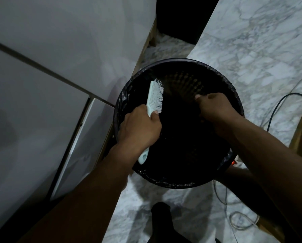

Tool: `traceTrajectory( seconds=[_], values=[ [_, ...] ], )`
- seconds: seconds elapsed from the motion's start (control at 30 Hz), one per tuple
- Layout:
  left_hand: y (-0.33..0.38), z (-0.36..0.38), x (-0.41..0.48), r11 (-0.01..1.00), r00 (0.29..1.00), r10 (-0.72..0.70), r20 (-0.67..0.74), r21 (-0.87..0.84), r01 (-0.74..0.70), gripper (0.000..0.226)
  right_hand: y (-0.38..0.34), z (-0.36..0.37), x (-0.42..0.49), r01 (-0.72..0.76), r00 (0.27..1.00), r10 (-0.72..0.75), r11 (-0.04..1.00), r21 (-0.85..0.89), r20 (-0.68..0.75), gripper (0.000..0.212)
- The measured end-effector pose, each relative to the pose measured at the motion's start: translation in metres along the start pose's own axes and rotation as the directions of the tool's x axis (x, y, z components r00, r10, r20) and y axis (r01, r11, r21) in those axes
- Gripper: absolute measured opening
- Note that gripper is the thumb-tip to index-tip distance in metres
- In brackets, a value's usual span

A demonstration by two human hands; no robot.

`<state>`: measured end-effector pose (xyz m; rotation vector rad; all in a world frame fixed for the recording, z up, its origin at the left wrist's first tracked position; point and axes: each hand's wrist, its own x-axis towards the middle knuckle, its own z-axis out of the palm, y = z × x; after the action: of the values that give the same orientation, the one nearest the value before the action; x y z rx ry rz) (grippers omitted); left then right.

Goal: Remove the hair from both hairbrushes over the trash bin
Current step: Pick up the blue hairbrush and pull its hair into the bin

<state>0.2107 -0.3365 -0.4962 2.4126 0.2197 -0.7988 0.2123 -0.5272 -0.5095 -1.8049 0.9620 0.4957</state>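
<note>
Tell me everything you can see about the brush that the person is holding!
The hairbrush is pale mint green and looks like plastic, with rows of thin white bristles facing right. The left hand wraps around its handle, thumb by the bristles, and the rounded handle end sticks out below the wrist. It tilts slightly, head up, above the black-lined trash bin. No hair shows on it.

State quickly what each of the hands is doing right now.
Left hand: closed around the hairbrush handle.
Right hand: fingers pinched together over the trash bin; contents cannot be told.

head view, steep downward, close over trash bin (178,183)
</note>
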Motion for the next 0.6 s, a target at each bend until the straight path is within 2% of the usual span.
traceTrajectory(
  seconds=[0.07,0.17,0.23,0.3,0.37,0.4,0.5,0.6],
  values=[
    [0.0,0.0,-0.001,1.0,1.0,0.012,0.028,-0.006,-0.012,0.028,-0.001,0.006,-0.005,0.004,0.994,0.001,0.999,-0.04,0.114,0.019],
    [0.002,0.0,-0.001,0.998,0.992,0.061,0.108,-0.034,-0.058,0.027,-0.005,0.01,-0.009,-0.007,0.993,-0.003,0.997,0.077,0.121,0.04],
    [0.006,0.001,-0.002,0.98,0.974,0.061,0.218,-0.199,-0.017,0.026,-0.008,0.008,-0.008,-0.01,0.994,-0.013,0.978,0.208,0.105,0.048],
    [0.014,0.0,-0.004,0.878,0.92,0.041,0.39,-0.453,0.153,0.028,-0.01,0.007,-0.007,0.018,0.995,-0.049,0.946,0.324,0.086,0.053],
    [0.021,-0.003,-0.007,0.768,0.861,0.072,0.504,-0.578,0.274,0.028,-0.008,0.006,-0.007,0.101,0.992,-0.123,0.917,0.385,0.033,0.044],
    [0.022,-0.004,-0.008,0.751,0.846,0.092,0.525,-0.595,0.288,0.028,-0.008,0.006,-0.008,0.154,0.986,-0.164,0.914,0.376,-0.005,0.036],
    [0.023,-0.006,-0.009,0.761,0.837,0.126,0.532,-0.593,0.263,0.029,-0.004,0.003,-0.005,0.276,0.96,-0.249,0.915,0.294,-0.129,0.018],
    [0.023,-0.007,-0.01,0.782,0.829,0.142,0.541,-0.575,0.241,0.029,0.0,0.001,0.001,0.302,0.945,-0.254,0.92,0.251,-0.205,0.019]
  ],
)
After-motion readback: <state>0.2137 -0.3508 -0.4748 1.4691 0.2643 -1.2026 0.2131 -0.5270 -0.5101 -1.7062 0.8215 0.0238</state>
